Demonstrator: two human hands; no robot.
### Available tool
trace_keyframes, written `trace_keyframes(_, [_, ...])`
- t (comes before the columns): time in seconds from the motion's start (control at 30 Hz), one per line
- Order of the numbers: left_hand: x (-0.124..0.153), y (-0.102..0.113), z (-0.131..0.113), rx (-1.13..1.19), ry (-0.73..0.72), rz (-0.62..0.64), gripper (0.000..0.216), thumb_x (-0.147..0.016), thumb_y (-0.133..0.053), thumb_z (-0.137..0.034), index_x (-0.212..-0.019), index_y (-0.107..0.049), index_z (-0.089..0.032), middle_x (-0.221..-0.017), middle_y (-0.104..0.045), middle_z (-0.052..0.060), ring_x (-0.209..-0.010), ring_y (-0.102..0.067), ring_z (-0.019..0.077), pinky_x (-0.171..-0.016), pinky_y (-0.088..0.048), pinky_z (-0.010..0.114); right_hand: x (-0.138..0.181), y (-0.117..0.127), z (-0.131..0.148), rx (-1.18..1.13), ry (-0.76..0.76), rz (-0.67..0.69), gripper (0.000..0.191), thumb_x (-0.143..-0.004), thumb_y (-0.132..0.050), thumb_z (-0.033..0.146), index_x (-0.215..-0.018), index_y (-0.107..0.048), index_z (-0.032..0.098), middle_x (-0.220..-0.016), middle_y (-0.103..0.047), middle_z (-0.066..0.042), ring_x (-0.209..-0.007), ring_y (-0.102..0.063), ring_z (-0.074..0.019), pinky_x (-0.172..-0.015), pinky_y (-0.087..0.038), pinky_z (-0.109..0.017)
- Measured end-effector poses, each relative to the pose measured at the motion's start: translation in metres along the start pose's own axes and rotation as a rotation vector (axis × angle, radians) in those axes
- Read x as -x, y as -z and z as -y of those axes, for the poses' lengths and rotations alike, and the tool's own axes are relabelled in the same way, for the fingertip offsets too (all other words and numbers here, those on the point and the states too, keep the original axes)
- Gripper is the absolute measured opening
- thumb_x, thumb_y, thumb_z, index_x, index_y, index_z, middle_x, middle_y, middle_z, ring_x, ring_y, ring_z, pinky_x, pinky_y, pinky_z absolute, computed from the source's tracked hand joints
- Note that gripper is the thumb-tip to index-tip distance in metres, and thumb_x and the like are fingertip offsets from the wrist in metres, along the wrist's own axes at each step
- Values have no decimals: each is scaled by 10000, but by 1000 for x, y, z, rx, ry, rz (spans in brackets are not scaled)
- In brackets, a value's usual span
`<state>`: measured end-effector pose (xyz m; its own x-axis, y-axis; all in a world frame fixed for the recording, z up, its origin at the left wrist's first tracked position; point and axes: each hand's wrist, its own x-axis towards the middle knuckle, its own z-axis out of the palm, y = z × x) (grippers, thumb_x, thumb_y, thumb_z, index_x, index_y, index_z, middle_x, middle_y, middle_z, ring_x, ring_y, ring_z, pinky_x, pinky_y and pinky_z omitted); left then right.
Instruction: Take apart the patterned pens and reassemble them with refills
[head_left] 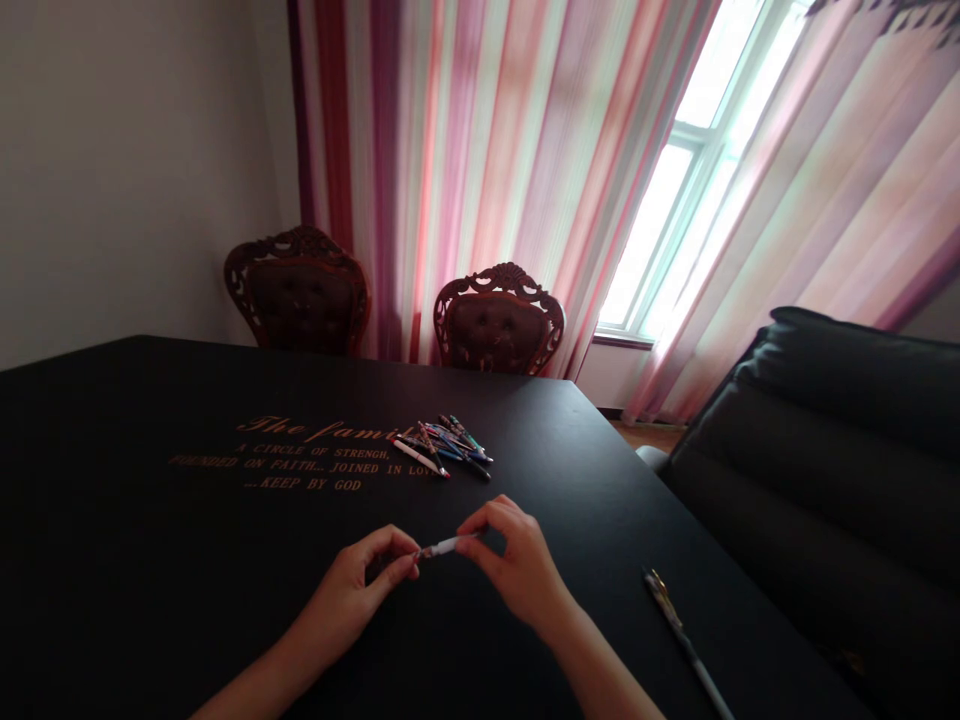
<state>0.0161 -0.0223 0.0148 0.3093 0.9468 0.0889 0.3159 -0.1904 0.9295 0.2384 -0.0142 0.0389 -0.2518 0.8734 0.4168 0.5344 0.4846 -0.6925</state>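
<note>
A slim white pen (447,546) is held level just above the black table (150,560), between both my hands. My left hand (358,588) pinches its left end with thumb and fingertips. My right hand (516,562) pinches its right end, fingers curled over it. Beyond my hands, a loose pile of several coloured pens (444,446) lies on the table beside gold lettering (307,456).
A long thin pen-like stick with a gold clip (681,632) lies near the table's right edge. A black padded chair (832,470) stands to the right. Two carved wooden chairs (498,322) face the far side, before striped curtains and a bright window.
</note>
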Motion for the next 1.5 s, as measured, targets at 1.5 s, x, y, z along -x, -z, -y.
trace_keyframes(1.5, [2, 11, -3, -151, -85, -83, 155, -869, -623, -357, -905, -721, -242, -888, -739, 10, -862, -659, 214, -781, -468, 282, 1, -3, -2, -111, -90, 119, 90, -778, -729, 215, -856, -688, 197, -736, -625, 29, -676, -552, -122, -625, -398, -214])
